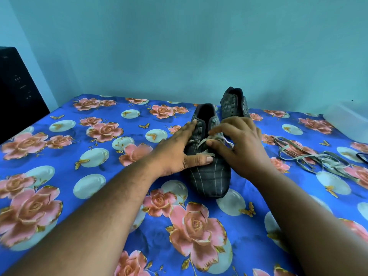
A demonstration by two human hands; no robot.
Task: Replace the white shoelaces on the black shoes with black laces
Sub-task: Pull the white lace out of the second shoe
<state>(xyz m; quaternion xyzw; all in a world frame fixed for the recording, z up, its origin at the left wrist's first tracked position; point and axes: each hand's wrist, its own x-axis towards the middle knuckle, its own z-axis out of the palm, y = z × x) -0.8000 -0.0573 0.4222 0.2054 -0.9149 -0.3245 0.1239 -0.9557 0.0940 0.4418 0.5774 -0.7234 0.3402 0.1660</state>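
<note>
White lace (201,143) sat pinched in the right hand (243,144); beside that pinch the flat left hand (177,148) steadied the near shoe (209,172). Pulling gently, one eyelet at a time, looked best.

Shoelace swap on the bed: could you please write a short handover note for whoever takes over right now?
Left hand lies flat on the near shoe, steadying it. Right hand pinches the white lace still threaded in its lower eyelets.
Far shoe stands behind, unlaced. A loose white lace lies on the bedsheet to the right; a dark lace end shows at the right edge.
Done: far shoe stripped.
Left: finish unlacing near shoe, thread black laces in both.
</note>
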